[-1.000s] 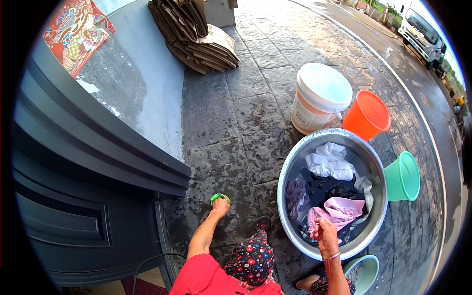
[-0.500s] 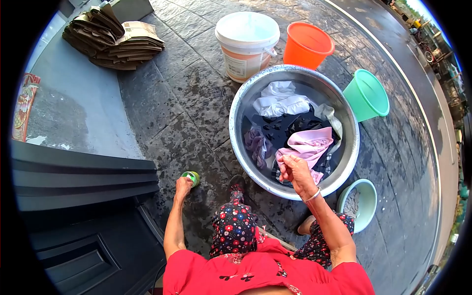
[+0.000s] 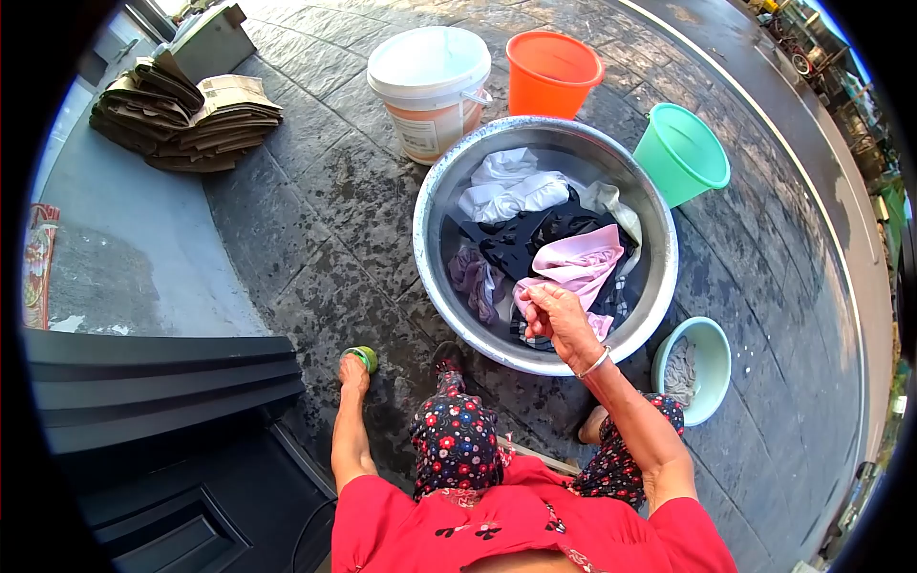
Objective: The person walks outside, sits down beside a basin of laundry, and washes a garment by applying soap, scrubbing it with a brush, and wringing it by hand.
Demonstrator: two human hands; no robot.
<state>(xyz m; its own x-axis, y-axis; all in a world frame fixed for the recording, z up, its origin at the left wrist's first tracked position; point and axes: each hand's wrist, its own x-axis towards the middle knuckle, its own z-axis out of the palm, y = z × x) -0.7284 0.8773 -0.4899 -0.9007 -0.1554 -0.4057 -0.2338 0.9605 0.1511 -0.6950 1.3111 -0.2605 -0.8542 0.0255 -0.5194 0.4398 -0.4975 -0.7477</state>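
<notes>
My left hand (image 3: 353,372) is down at a small round green tub (image 3: 370,357) on the paving, its fingers curled at the rim; the fingertips are partly hidden. My right hand (image 3: 564,329), with a bracelet at the wrist, hovers over the near side of a large metal basin (image 3: 432,315). Its fingers are curled into a pinch above a pink cloth (image 3: 578,260); anything between them is too small to make out. In the basin's water lie a white cloth (image 3: 511,191), dark fabric (image 3: 511,241) and a greyish-purple cloth (image 3: 475,284).
Behind the basin stand a white bucket (image 3: 430,91), an orange bucket (image 3: 549,81) and a green bucket (image 3: 680,158). A pale green bowl (image 3: 714,377) holding grey cloth is at my right. Folded cardboard (image 3: 181,119) lies far left, a dark door panel (image 3: 162,382) nearer.
The view has shifted, so the basin and buckets appear further left. My left hand has tilted slightly at the green tub. My right hand stays pinched over the pink cloth.
</notes>
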